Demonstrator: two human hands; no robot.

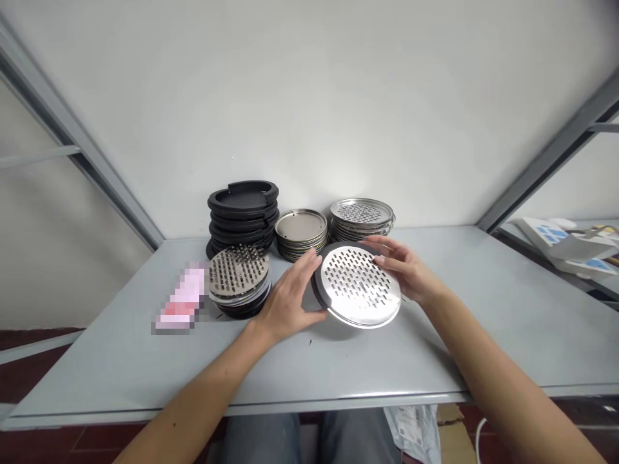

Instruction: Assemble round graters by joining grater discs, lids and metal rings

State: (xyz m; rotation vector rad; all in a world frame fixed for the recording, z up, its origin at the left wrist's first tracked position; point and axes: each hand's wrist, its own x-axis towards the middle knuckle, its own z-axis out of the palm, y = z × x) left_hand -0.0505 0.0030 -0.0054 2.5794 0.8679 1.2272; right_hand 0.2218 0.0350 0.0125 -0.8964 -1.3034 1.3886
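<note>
A shiny round metal plate with rows of slots (pixel 360 283) is tilted toward me above the table, with a black round base (pixel 319 287) showing behind its left edge. My right hand (pixel 403 267) grips the upper right rim, thumb on the front and fingers behind. My left hand (pixel 293 293) is curved around the left edge, its thumb at the bottom and its fingertips near the top of the black base. Left of that hand sits a short stack topped by a studded metal disc (pixel 236 270).
Along the wall stand a stack of black round bases (pixel 244 216), a stack of plain metal discs (pixel 300 229) and a stack of slotted metal plates (pixel 362 212). A blurred pink item (pixel 181 299) lies at left. White boxes (pixel 561 245) stand beyond the right frame post.
</note>
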